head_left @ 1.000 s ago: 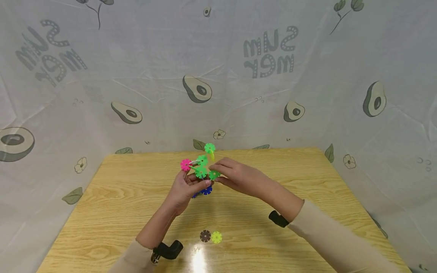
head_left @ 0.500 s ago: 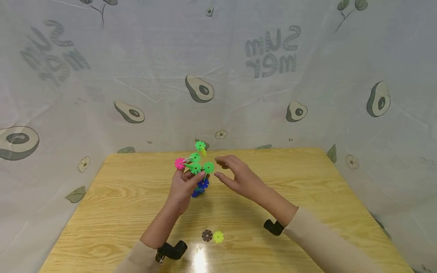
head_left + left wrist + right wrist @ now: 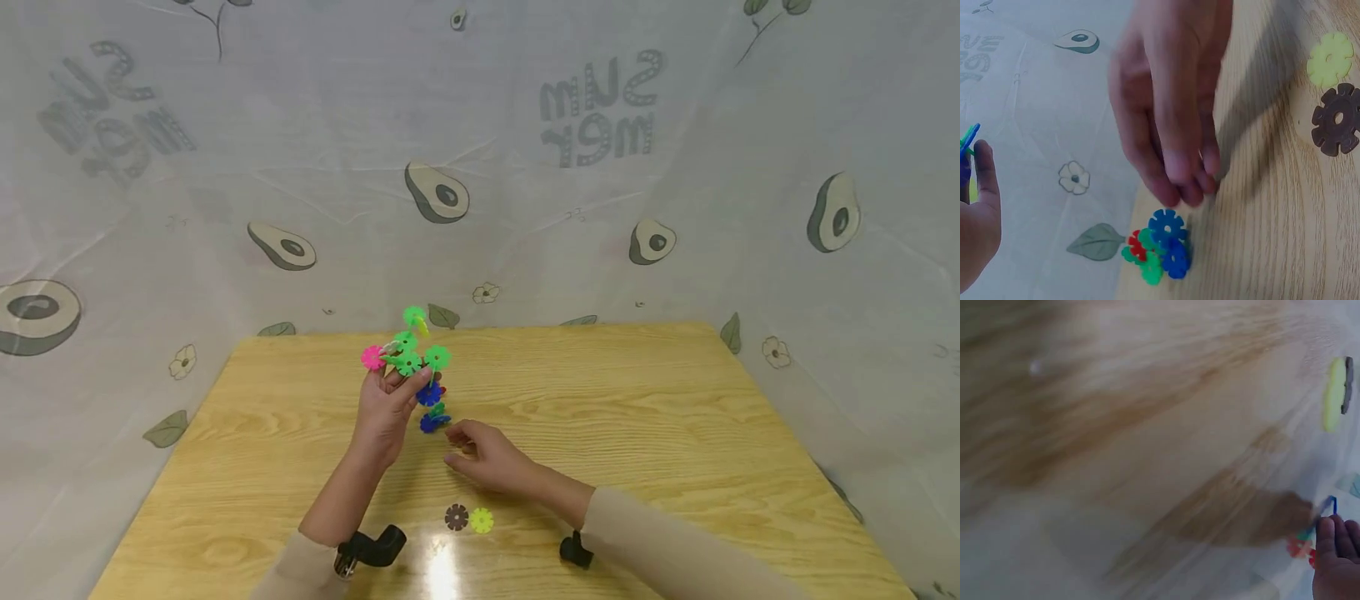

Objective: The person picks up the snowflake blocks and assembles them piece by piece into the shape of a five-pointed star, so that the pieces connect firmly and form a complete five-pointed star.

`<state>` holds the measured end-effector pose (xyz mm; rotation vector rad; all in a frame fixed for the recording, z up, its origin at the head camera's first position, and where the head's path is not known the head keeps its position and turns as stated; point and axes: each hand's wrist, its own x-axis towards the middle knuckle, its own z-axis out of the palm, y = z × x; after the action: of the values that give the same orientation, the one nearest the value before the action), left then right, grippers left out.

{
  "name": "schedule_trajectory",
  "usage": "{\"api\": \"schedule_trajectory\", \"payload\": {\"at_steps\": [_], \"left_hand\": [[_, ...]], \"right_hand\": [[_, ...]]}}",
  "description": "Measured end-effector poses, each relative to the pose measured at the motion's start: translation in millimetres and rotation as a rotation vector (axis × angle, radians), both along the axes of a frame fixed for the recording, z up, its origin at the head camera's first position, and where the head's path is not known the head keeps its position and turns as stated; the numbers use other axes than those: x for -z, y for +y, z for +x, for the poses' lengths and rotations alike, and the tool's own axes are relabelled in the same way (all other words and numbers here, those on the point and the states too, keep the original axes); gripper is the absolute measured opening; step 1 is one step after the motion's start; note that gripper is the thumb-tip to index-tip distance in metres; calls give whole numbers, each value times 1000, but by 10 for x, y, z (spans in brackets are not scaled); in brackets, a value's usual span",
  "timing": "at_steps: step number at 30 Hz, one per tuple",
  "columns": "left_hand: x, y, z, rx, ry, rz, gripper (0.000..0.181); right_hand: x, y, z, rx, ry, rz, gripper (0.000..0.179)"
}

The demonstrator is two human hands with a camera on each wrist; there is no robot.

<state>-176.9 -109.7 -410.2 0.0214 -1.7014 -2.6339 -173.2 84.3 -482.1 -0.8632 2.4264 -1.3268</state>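
My left hand [image 3: 382, 412] grips a cluster of slotted plastic flower discs between thumb and fingers, raised above the table. It includes a pink disc [image 3: 373, 358], several green discs [image 3: 438, 357], a yellow one seen nearly edge-on and a blue disc [image 3: 429, 393]. On the table below sits a smaller joined cluster of blue, green and red discs [image 3: 1160, 247]. Right beside that cluster is my right hand [image 3: 491, 457], fingers loosely bent with nothing between them. In the left wrist view its fingertips point down just above the cluster. The right wrist view is blurred.
A brown disc [image 3: 457, 517] and a yellow-green disc [image 3: 482, 521] lie side by side near the front of the wooden table [image 3: 637, 400]. A pale printed curtain [image 3: 525, 233] hangs behind the table and along both sides.
My right hand has left the held cluster and moved down and toward me, to the smaller cluster. My left hand has shifted left, still holding its discs.
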Motion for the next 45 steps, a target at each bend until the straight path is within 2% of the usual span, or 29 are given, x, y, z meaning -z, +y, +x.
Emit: {"api": "schedule_trajectory", "payload": {"at_steps": [4, 10, 17, 26, 32, 38, 42, 45], "left_hand": [[-4, -5, 20, -7, -4, 19, 54], [-5, 25, 22, -11, -5, 40, 52], [-30, 53, -1, -30, 15, 79, 50], [-18, 60, -7, -35, 3, 90, 43], [-33, 75, -13, -45, 1, 110, 43], [-40, 106, -27, -63, -11, 139, 43], [-39, 124, -39, -70, -18, 142, 44], [-38, 131, -42, -72, -16, 145, 42]], "right_hand": [[60, -125, -45, 15, 34, 35, 47], [132, -230, -178, 67, 87, 2, 52], [123, -314, -382, 107, 91, 12, 44], [137, -506, -563, 176, 184, 85, 29], [189, -634, -610, 261, 262, 155, 36], [198, -755, -616, 369, 238, 216, 36], [205, -769, -620, 382, 258, 223, 28], [243, -718, -629, 357, 298, 195, 22]]}}
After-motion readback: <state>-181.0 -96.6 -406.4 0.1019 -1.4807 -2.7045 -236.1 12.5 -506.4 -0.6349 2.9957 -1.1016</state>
